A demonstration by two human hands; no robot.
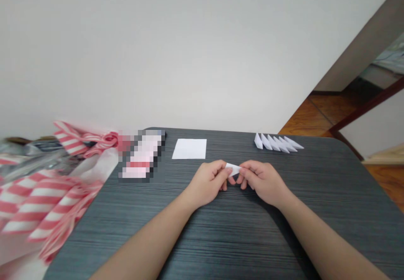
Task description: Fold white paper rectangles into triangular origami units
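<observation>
Between my two hands, over the middle of the dark table, is a small piece of folded white paper (232, 169). My left hand (211, 182) pinches its left end between thumb and fingers. Its right end is gripped the same way by my right hand (262, 182). Fingertips cover both ends, so the full shape of the fold is hidden. Beyond my left hand lies a flat white paper sheet (189, 149). Farther off to the right, a row of several pointed folded white papers (275, 143) rests near the table's back edge.
The dark wood-grain table (202, 238) stands against a pale wall (195, 53). A pixelated, phone-like object (143, 154) lies at the table's back left. Red-and-white striped fabric (41, 200) is heaped beside the left edge. Wooden floor (303, 118) shows at right.
</observation>
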